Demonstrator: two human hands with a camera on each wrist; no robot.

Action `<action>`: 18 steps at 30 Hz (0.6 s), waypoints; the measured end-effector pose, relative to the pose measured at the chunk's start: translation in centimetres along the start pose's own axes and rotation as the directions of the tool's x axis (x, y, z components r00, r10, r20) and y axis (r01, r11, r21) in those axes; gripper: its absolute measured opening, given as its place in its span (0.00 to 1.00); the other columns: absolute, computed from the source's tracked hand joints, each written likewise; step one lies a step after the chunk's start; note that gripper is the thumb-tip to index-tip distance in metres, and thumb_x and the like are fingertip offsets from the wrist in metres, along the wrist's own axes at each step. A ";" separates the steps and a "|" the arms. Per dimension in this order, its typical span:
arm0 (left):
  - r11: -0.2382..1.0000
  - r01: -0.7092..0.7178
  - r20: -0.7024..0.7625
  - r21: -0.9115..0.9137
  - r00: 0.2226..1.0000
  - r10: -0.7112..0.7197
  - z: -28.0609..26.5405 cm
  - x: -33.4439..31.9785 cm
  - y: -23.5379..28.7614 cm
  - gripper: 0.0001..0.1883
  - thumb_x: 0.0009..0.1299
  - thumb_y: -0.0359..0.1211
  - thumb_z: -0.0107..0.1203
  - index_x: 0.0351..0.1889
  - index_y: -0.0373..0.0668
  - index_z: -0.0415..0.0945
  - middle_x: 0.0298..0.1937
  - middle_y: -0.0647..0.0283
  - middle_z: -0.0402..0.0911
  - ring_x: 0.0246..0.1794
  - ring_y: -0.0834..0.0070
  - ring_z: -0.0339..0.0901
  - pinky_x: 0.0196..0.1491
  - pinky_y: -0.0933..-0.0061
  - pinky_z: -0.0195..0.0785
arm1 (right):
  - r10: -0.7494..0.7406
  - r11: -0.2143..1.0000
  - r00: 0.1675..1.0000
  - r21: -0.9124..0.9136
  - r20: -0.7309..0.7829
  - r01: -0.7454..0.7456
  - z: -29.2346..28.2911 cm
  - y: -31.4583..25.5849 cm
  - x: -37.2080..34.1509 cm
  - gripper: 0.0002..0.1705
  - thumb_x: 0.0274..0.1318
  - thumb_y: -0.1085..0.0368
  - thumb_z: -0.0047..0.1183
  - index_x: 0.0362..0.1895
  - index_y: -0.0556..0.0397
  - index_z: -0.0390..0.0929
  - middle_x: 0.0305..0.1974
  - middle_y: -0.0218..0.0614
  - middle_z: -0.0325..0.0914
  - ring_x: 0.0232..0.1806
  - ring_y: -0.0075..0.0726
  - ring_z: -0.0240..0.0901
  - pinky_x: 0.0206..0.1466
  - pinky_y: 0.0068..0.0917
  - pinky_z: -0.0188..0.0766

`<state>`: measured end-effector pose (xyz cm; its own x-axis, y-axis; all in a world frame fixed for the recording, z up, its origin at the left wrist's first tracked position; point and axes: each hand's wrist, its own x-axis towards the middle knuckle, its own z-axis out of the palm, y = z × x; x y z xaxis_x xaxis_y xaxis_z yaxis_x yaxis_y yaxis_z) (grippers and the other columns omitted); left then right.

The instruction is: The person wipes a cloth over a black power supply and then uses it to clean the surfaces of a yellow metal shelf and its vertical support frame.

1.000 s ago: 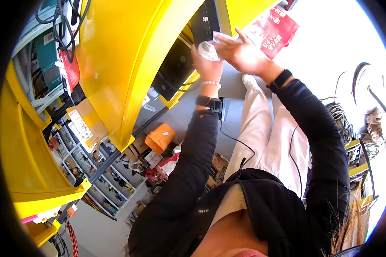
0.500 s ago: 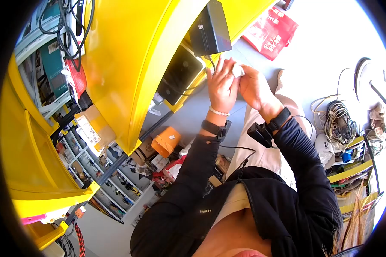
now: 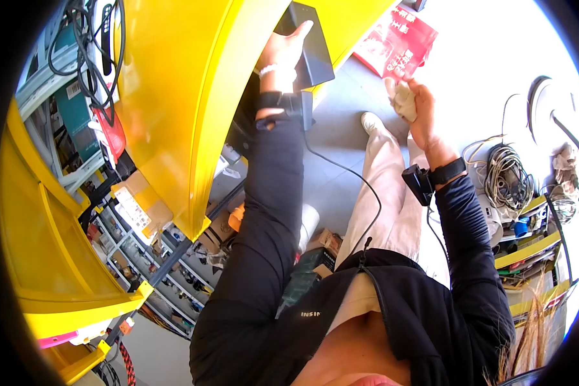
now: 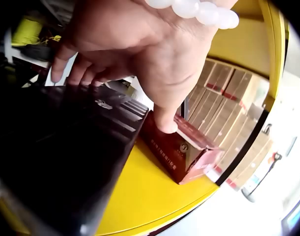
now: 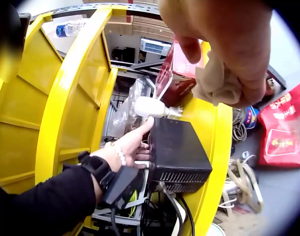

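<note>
My left hand (image 3: 283, 53) rests against the side of a black metal box (image 3: 312, 55) with vent slots, set on a yellow shelf (image 5: 216, 147). Its fingers lie along the side of that box, and the thumb points out straight, as the right wrist view shows. In the left wrist view the thumb tip overlaps a red carton (image 4: 177, 150) behind the box. My right hand (image 3: 424, 116) is held apart, over the floor to the right, and grips a crumpled beige cloth (image 5: 216, 83) between fingers and thumb.
A white bulb-shaped thing (image 5: 151, 106) lies beside the black box. Cables (image 5: 174, 206) run from the box's vented end. A red bag (image 3: 397, 42) is on the floor, with coiled cable (image 3: 508, 177) farther right. Yellow shelf panels (image 3: 167, 96) stand at the left.
My hands were together at the cloth and have parted. The left has moved up to the black box; the right has drawn away to the right with the cloth.
</note>
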<state>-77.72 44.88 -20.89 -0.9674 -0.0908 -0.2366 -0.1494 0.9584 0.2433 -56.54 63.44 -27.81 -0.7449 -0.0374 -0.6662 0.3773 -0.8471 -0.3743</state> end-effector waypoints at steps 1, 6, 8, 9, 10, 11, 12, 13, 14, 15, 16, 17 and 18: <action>0.999 0.033 0.047 -0.036 0.998 -0.032 -0.4 0.2 1.0 0.56 0.51 0.64 0.66 0.60 0.19 0.64 0.63 0.33 0.67 0.66 0.47 0.66 0.66 0.59 0.62 | 0.003 0.997 0.998 0.074 0.067 -0.008 -0.2 0.0 -0.1 0.24 0.61 0.59 0.49 0.60 0.52 0.72 0.52 0.35 0.76 0.49 0.31 0.73 0.55 0.28 0.66; 0.982 0.046 0.099 -0.181 0.995 -0.028 -0.8 -0.6 1.5 0.59 0.48 0.55 0.72 0.66 0.22 0.55 0.64 0.36 0.65 0.66 0.49 0.66 0.67 0.60 0.61 | -0.093 0.994 0.996 -0.053 -0.015 0.092 1.6 -0.8 -0.7 0.27 0.60 0.73 0.50 0.64 0.58 0.64 0.55 0.42 0.75 0.53 0.36 0.74 0.58 0.28 0.70; 0.953 -0.272 -0.177 -0.131 0.952 0.248 1.3 -0.1 -1.7 0.53 0.47 0.46 0.75 0.65 0.29 0.58 0.58 0.41 0.70 0.60 0.52 0.69 0.64 0.58 0.63 | -0.202 0.957 0.977 -0.223 -0.066 0.183 1.8 -1.9 0.2 0.27 0.58 0.72 0.55 0.62 0.58 0.65 0.52 0.42 0.76 0.51 0.34 0.75 0.55 0.27 0.71; 0.927 -0.350 -0.231 -0.135 0.921 0.315 1.2 -1.2 -2.2 0.48 0.47 0.41 0.76 0.64 0.34 0.60 0.54 0.46 0.71 0.57 0.58 0.70 0.61 0.62 0.66 | -0.254 0.927 0.963 -0.307 -0.087 0.217 1.8 -2.5 0.8 0.27 0.57 0.72 0.57 0.61 0.58 0.66 0.51 0.41 0.77 0.51 0.33 0.75 0.54 0.27 0.72; 0.913 -0.331 -0.175 -0.238 0.940 0.295 0.2 -3.3 -2.1 0.48 0.49 0.35 0.74 0.66 0.34 0.58 0.55 0.49 0.70 0.58 0.61 0.70 0.61 0.63 0.66 | -0.274 0.927 0.960 -0.279 -0.050 0.250 1.6 -3.2 1.4 0.22 0.56 0.71 0.61 0.54 0.57 0.71 0.47 0.37 0.80 0.49 0.28 0.76 0.53 0.26 0.73; 0.892 -0.301 -0.117 -0.338 0.953 0.278 -0.5 -5.0 -2.0 0.48 0.51 0.29 0.73 0.68 0.35 0.55 0.56 0.52 0.69 0.58 0.64 0.69 0.61 0.64 0.67 | -0.377 0.894 0.926 -0.266 -0.004 0.362 1.6 -3.3 2.5 0.19 0.57 0.71 0.60 0.53 0.56 0.73 0.46 0.36 0.80 0.48 0.27 0.76 0.53 0.25 0.73; 0.800 -0.325 -0.125 -0.505 0.944 0.306 0.1 -5.5 -3.1 0.50 0.52 0.24 0.71 0.71 0.36 0.50 0.59 0.53 0.67 0.60 0.66 0.68 0.61 0.65 0.67 | -0.472 0.849 0.881 -0.248 0.042 0.467 1.9 -3.3 3.6 0.17 0.57 0.71 0.60 0.51 0.56 0.76 0.45 0.34 0.81 0.47 0.26 0.77 0.53 0.25 0.73; 0.741 -0.318 -0.116 -0.592 0.943 0.312 0.5 -6.3 -4.0 0.53 0.52 0.20 0.68 0.73 0.37 0.44 0.63 0.54 0.64 0.62 0.66 0.65 0.63 0.64 0.65 | -0.559 0.794 0.824 -0.226 0.088 0.564 2.4 -3.1 4.1 0.14 0.58 0.70 0.60 0.49 0.55 0.78 0.44 0.32 0.81 0.46 0.25 0.77 0.53 0.24 0.73; 0.674 -0.305 -0.108 -0.672 0.942 0.318 0.7 -7.1 -4.5 0.56 0.53 0.15 0.66 0.76 0.38 0.38 0.66 0.55 0.60 0.64 0.67 0.63 0.64 0.63 0.64 | -0.605 0.709 0.784 -0.355 0.137 0.609 4.0 -3.8 3.8 0.10 0.59 0.69 0.59 0.45 0.53 0.82 0.44 0.28 0.82 0.47 0.22 0.77 0.53 0.23 0.73; 0.680 -0.287 -0.104 -0.674 0.949 0.298 1.0 -7.8 -4.7 0.58 0.52 0.16 0.68 0.76 0.39 0.38 0.69 0.54 0.58 0.67 0.66 0.60 0.66 0.63 0.60 | -0.649 0.670 0.735 -0.311 0.198 0.674 5.7 -4.0 3.3 0.12 0.57 0.69 0.60 0.47 0.52 0.83 0.45 0.30 0.82 0.47 0.25 0.78 0.53 0.24 0.73; 0.695 -0.323 -0.129 -0.643 0.940 0.317 1.4 -8.0 -5.0 0.58 0.51 0.16 0.68 0.76 0.39 0.38 0.69 0.54 0.58 0.67 0.66 0.60 0.67 0.63 0.58 | -0.744 0.451 0.605 -0.456 0.282 0.767 7.0 -4.3 3.2 0.13 0.56 0.70 0.60 0.47 0.52 0.83 0.45 0.32 0.82 0.48 0.29 0.78 0.53 0.27 0.73; 0.708 -0.356 -0.151 -0.610 0.929 0.337 1.7 -8.2 -5.1 0.58 0.51 0.16 0.68 0.76 0.39 0.38 0.69 0.53 0.58 0.67 0.66 0.60 0.68 0.62 0.56 | -0.795 0.196 0.466 -0.563 0.387 0.803 8.2 -4.3 3.2 0.14 0.54 0.70 0.61 0.46 0.52 0.83 0.45 0.34 0.82 0.48 0.33 0.79 0.53 0.29 0.74; 0.697 -0.345 -0.156 -0.629 0.934 0.322 2.0 -8.4 -5.2 0.59 0.50 0.17 0.69 0.76 0.39 0.39 0.70 0.54 0.58 0.68 0.65 0.59 0.69 0.62 0.54 | -0.793 0.116 0.451 -0.625 0.409 0.772 9.3 -4.2 2.9 0.15 0.54 0.72 0.59 0.47 0.51 0.82 0.46 0.37 0.82 0.49 0.37 0.78 0.53 0.30 0.74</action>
<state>-68.40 41.17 -22.01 -0.9834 0.1811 0.0045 0.1012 0.5288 0.8427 -65.39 61.91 -22.19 -0.8605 0.4379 0.2603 -0.1867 0.2043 -0.9609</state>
